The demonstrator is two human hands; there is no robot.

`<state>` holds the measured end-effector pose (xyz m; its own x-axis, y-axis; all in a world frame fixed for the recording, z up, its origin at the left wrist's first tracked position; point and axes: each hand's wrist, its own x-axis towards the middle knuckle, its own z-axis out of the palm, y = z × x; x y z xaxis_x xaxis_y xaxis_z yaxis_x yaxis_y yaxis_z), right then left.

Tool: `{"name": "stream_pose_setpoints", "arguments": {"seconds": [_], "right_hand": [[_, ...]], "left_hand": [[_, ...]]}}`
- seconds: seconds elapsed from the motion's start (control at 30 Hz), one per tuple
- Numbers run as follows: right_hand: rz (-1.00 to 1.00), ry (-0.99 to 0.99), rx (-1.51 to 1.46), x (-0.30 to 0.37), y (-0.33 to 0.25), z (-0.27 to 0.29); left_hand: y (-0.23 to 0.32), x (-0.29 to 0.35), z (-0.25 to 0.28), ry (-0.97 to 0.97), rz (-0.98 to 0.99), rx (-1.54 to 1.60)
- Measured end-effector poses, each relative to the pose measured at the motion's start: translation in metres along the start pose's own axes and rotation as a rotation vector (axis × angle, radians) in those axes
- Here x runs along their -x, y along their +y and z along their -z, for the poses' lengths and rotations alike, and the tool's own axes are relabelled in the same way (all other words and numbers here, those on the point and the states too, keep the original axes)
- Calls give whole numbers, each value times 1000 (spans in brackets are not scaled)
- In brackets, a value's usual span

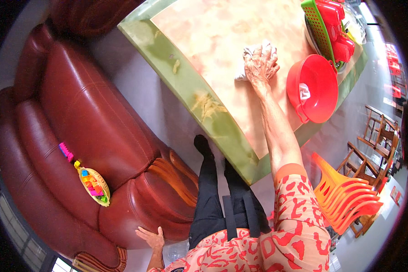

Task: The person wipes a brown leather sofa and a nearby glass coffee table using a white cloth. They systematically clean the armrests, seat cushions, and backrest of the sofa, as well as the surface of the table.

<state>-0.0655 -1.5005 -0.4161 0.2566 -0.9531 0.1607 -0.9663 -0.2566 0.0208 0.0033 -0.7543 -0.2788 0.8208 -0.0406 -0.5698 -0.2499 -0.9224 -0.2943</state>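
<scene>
My right hand [259, 67] presses a crumpled white cloth [241, 73] against the marbled tabletop [199, 41]. Its fingers bend over the cloth, which shows at the fingertips and along the hand's left side. To the right of that forearm stands a red plastic basin [322, 90] with a small white piece, perhaps cloth, inside. Low on the left, my left hand [152, 237] is open with fingers spread and nothing in it. It lies beside the arm of the dark red leather sofa [95, 104]; whether it touches the leather I cannot tell.
A green basket [318, 28] with red plastic items [341, 43] stands at the table's far right. Stacked orange plastic stools [349, 195] and wooden chairs [376, 140] are on the right. A yellow tray [105, 186] of colourful toy blocks rests on the sofa. The table has a green border [186, 77].
</scene>
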Motion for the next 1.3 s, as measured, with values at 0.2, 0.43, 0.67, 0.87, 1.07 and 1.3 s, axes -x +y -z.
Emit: {"name": "stream_pose_setpoints", "arguments": {"seconds": [0.2,0.43,0.67,0.87,1.07,1.3], "right_hand": [[192,-97,-98,52,-3,18],[350,-90,-217,143,18,54],[482,-195,-257,243,72,76],[530,-247,-313,312,111,91],[43,-727,-1250,266,81,154],[-356,-905,-1590,228,120,120]], "left_hand": [[-5,2,-8,109,-66,7],[-4,-1,-13,181,-71,7],[2,-1,-19,269,10,15],[17,4,-12,257,89,40],[17,5,-16,300,118,20],[21,3,-21,310,121,95]]}}
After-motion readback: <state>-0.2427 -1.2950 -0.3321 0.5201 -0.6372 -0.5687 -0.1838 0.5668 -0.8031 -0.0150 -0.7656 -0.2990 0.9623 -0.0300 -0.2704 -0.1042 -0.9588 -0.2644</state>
